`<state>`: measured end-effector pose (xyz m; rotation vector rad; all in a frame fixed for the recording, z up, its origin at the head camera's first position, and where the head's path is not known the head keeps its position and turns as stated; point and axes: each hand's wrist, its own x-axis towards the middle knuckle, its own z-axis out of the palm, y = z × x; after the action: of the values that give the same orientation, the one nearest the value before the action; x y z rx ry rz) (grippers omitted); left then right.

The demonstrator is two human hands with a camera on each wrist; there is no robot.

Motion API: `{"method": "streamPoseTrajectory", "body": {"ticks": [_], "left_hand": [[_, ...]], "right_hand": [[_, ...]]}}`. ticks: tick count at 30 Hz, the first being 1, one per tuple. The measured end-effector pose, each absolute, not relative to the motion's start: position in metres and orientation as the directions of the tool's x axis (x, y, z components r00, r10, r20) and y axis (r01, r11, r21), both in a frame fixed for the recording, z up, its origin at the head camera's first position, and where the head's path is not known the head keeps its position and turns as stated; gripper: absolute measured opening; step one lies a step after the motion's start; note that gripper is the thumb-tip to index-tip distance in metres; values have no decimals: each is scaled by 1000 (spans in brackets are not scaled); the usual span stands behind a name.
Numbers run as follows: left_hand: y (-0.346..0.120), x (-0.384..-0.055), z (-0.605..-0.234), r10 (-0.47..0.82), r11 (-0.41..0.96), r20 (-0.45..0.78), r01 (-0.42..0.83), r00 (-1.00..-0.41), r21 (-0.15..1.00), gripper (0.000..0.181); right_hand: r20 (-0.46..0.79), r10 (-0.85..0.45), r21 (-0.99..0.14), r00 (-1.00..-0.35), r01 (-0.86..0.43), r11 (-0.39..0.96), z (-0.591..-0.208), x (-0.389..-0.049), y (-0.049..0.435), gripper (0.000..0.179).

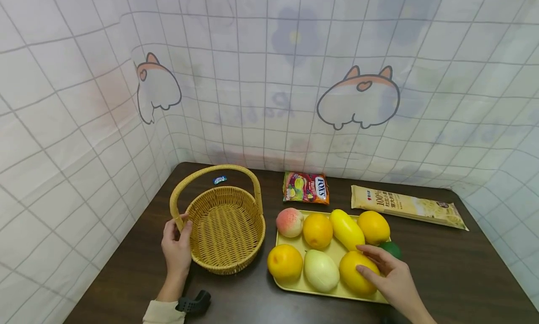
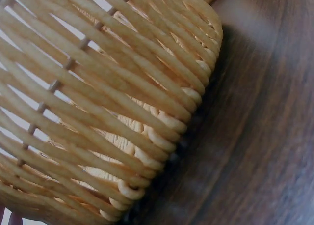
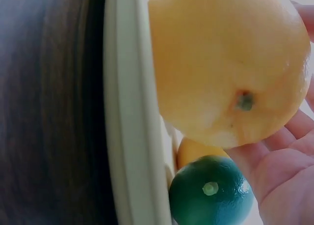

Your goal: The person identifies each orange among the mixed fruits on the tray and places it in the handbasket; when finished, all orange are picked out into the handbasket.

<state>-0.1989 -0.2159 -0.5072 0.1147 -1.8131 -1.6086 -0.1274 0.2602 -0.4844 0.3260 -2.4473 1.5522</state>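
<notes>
My left hand [image 1: 177, 243] grips the left side of a round wicker basket [image 1: 227, 270], where the arched handle meets the rim. The basket's woven wall [image 2: 113, 82] fills much of the left wrist view. On the right, my right hand [image 1: 389, 272] holds a large yellow fruit [image 1: 357, 276], thumb and fingers around it, at the tray's front right. Its stem end shows on the yellow fruit [image 3: 230, 63] in the right wrist view, beside a dark green fruit [image 3: 211, 195]. The pale yellow tray [image 1: 332, 294] bears several fruits.
On the tray lie a peach [image 1: 289, 222], oranges [image 1: 317, 230], a long yellow fruit [image 1: 347, 229] and a pale green pear-like fruit [image 1: 321, 270]. Behind are a candy bag [image 1: 306, 188], a long pasta packet [image 1: 408, 207] and a small blue wrapper [image 1: 220, 179]. A curtain surrounds the table.
</notes>
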Motion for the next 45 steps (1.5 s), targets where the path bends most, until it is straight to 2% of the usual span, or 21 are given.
{"method": "streamPoseTrajectory", "body": {"ticks": [8,17,26,31,39,45], "left_hand": [[-203,-182,-478,-484,240,447,377,-752,895,26],[-203,-182,-478,-492,238,431,360,-756,902,26],[-203,-182,-478,-496,232,437,370,-751,900,26],[-203,-182,-478,-493,233,443,377,-749,896,25],[-202,-183,-478,-492,229,447,384,-747,895,25],[-203,-182,-477,-491,225,448,387,-747,894,25]], "right_hand": [[249,-73,-839,-966,-253,483,-487,-125,261,38],[139,-121,-798,-983,-184,573,-485,-125,269,42],[-44,-286,-850,-957,-115,514,-483,-126,280,71],[-28,-353,-837,-935,-172,520,-484,-125,282,80],[-29,-262,-810,-965,-131,572,-483,-124,275,77],[-11,-168,-824,-986,-87,561,-479,-123,273,72]]}}
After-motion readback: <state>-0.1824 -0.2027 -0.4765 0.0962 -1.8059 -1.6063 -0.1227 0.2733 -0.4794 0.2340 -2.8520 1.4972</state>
